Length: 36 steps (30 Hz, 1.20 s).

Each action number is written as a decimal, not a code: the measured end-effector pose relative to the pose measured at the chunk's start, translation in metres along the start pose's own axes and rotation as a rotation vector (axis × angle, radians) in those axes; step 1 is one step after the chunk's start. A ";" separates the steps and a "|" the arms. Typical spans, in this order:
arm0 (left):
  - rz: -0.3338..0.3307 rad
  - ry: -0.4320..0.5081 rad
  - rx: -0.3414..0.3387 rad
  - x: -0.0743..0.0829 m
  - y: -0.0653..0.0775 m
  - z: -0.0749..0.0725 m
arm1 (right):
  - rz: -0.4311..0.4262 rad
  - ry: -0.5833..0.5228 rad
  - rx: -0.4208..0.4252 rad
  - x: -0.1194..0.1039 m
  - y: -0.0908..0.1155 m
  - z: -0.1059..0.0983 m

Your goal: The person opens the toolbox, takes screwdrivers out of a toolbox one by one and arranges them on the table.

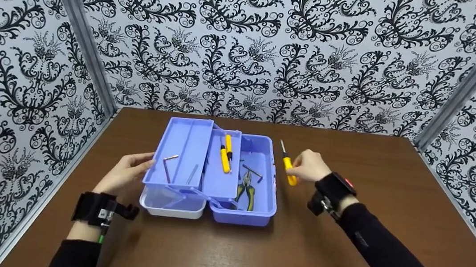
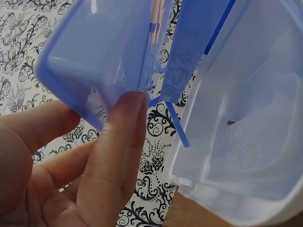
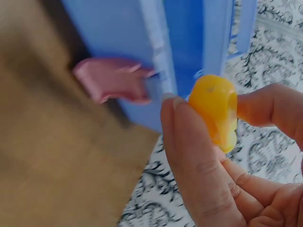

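Note:
A yellow-handled screwdriver (image 1: 287, 162) is pinched by its handle in my right hand (image 1: 312, 165), held just right of the lavender toolbox (image 1: 241, 218) with its shaft pointing away. In the right wrist view, thumb and fingers close on the yellow handle end (image 3: 213, 109). My left hand (image 1: 124, 170) grips the outer left edge of the raised upper tray (image 1: 177, 144); in the left wrist view, fingers lie on both sides of the tray wall (image 2: 61, 90). An L-shaped hex key (image 1: 166, 171) and a thin metal rod (image 1: 192, 174) lie in that tray.
Two yellow-and-black tools (image 1: 224, 159) lie in the middle tray (image 1: 214, 186). Pliers (image 1: 251, 197) and a dark metal key (image 1: 252, 171) rest in the toolbox bottom. The whitish lid (image 1: 173, 212) lies under the upper tray. A pink latch (image 3: 113, 80) sticks out of the box side.

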<state>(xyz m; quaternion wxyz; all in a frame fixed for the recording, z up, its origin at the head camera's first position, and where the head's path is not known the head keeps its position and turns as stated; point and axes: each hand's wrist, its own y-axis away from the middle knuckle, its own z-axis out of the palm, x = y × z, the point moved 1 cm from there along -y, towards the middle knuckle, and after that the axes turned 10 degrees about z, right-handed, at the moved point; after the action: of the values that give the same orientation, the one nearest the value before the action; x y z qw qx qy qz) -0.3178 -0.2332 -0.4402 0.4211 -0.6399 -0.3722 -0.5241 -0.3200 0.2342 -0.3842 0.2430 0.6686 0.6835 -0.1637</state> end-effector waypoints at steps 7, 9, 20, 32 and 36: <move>-0.001 -0.025 -0.001 -0.001 0.002 -0.001 | 0.031 0.003 0.014 0.035 0.004 0.007; -0.006 -0.053 0.003 -0.001 0.003 -0.001 | 0.047 0.004 0.004 0.044 0.003 0.010; 0.024 -0.105 0.025 -0.003 0.000 -0.002 | 0.174 -0.026 -0.008 0.085 -0.012 0.027; 0.023 -0.091 0.011 -0.001 0.000 -0.001 | 0.195 0.063 0.044 0.084 -0.017 0.037; 0.030 -0.106 0.013 0.000 0.000 -0.001 | 0.209 0.100 0.062 0.082 -0.017 0.040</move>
<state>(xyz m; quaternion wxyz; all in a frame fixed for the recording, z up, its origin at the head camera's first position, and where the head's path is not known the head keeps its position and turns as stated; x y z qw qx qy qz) -0.3179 -0.2342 -0.4404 0.4125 -0.6695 -0.3878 -0.4808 -0.3313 0.2798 -0.4643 0.2036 0.7508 0.6158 -0.1247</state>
